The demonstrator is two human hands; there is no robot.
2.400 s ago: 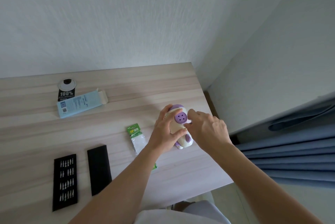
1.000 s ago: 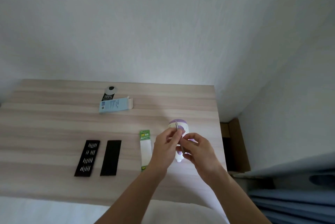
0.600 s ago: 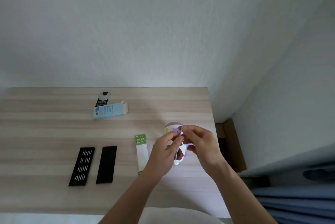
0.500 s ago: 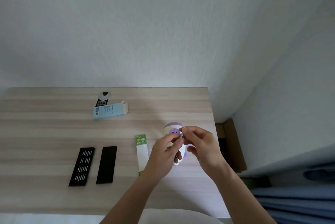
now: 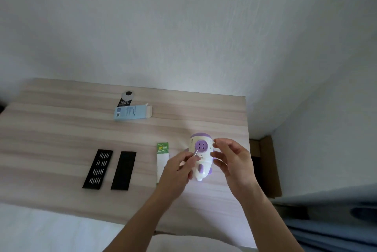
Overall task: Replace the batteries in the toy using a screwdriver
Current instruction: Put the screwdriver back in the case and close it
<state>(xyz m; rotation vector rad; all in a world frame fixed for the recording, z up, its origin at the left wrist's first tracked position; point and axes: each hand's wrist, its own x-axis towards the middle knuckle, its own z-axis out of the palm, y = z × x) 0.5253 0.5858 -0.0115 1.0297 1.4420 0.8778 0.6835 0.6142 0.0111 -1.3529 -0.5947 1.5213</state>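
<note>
Toward the right end of the pale wood-grain surface (image 5: 61, 129), lying flat with its round purple disc (image 5: 201, 145) of four holes facing up: white-and-purple toy (image 5: 202, 162). Just left of it, left grip (image 5: 177, 168), thumb and fingers closed in a tight pinch on a thin metal screwdriver (image 5: 195, 153), shaft slanting up and right, tip at the lower left rim of the disc. Just right of the toy, right grip (image 5: 232, 162), fingers curled, thumb and forefinger drawn close together by the toy's upper right corner; impossible to tell whether touching the toy or holding anything small. Partly hidden behind the left grip, near the toy but apart from it: long battery pack (image 5: 163, 147), green card at the far end, clear blister below, contents too washed out to make out. Well to the left, side by side and tilted alike: open black bit tray (image 5: 98, 169), its slots filled with rows of small silvery bits, and just beside it a plain black panel (image 5: 123, 170). Farther back toward the wall (image 5: 183, 27): light blue carton (image 5: 130, 112) on its side, end flap open to the right, inside out of sight. At its far edge, black-and-white hang tag (image 5: 126, 99) printed 100%. Down past the right edge of the surface: brown cardboard box (image 5: 271, 170), interior dark. Lower right corner: folds of blue curtain (image 5: 326, 221).
</note>
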